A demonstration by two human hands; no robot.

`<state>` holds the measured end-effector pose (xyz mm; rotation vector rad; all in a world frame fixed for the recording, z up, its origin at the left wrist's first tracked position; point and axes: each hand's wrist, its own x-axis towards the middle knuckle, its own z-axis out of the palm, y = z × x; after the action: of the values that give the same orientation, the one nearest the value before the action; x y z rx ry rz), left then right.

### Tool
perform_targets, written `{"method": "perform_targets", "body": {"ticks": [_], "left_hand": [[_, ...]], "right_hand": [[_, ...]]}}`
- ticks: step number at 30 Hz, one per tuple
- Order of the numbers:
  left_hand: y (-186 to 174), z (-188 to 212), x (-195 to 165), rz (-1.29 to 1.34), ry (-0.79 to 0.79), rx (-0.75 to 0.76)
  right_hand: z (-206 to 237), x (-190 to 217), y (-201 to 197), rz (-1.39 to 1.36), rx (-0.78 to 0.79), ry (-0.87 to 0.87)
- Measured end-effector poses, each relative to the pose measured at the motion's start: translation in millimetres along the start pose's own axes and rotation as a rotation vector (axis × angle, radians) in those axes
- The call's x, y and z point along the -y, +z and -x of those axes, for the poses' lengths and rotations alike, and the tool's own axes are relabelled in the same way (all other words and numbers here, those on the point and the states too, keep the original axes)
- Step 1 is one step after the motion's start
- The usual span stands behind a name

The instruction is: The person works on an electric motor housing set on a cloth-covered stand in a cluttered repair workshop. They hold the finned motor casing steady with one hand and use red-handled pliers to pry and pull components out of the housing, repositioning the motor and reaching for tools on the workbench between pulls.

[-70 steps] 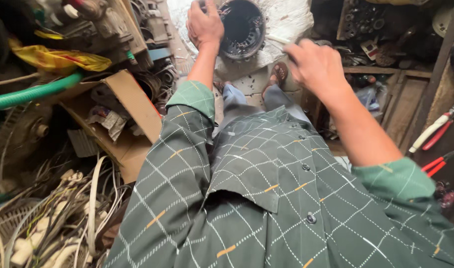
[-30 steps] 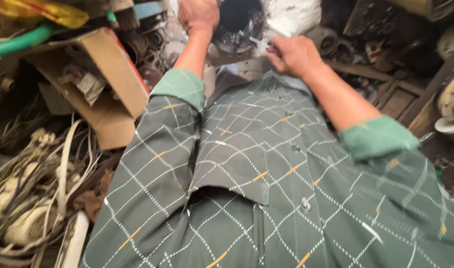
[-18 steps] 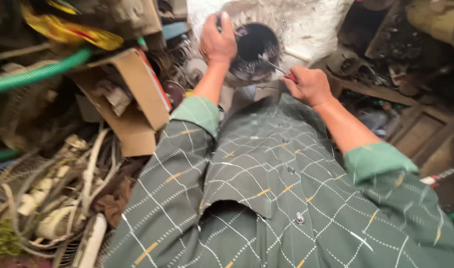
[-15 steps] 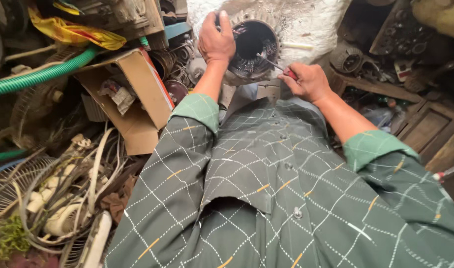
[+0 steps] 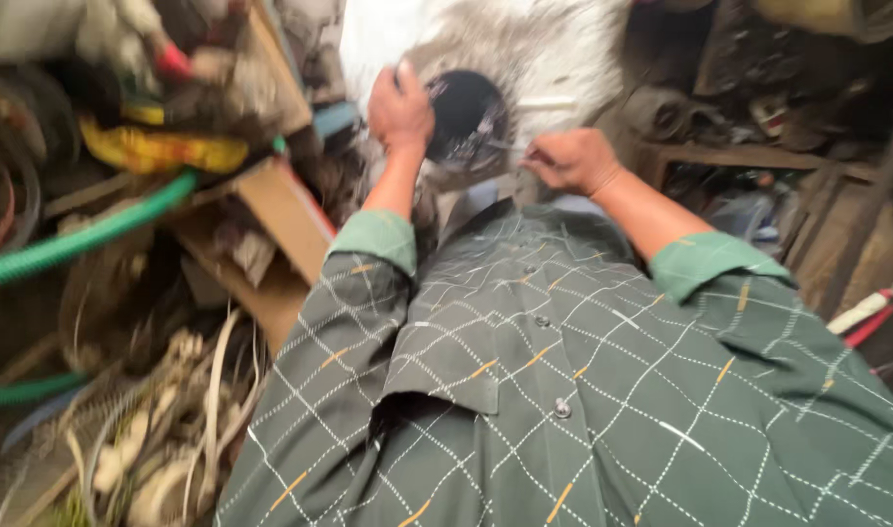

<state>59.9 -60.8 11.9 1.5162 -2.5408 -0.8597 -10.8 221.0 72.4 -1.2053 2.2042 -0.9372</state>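
A worker's left hand (image 5: 399, 105) grips the rim of a dark, round metal housing (image 5: 466, 122), fingers curled over its edge. Just right of it, the right hand (image 5: 571, 161), now drawn closer than a moment ago, pinches a thin metal tool (image 5: 500, 146) whose tip probes inside. Left of the housing: a green ribbed hose (image 5: 85, 234) and a torn cardboard box (image 5: 280, 220).

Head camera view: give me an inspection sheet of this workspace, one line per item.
Surface: pale, dusty floor ahead of the person.
Job's things: round black housing, blurred.
Clutter: cardboard box, yellow wrapper, red-handled tool.
Grippers: left hand grips the housing's rim; right hand pinches a thin tool pointed into it.
Cables: green hose; pale wire tangle.
Surroundings: wooden shelving, green checked shirt.
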Motion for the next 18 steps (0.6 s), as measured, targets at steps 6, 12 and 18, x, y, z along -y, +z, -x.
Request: {"method": "perform_targets", "body": {"ticks": [6,12,18], "left_hand": [[-2,-7,-3,0.077,0.126,-0.004],[-26,17,0,0.276,0.68,-0.1],[-46,64,-1,0.221,0.655,0.397]], "right_hand": [[14,23,-25,0.17,0.046,0.227],[155,64,-50,0.139,-0.192,0.749],[308,117,-3,0.152,-0.678,1.156]]}}
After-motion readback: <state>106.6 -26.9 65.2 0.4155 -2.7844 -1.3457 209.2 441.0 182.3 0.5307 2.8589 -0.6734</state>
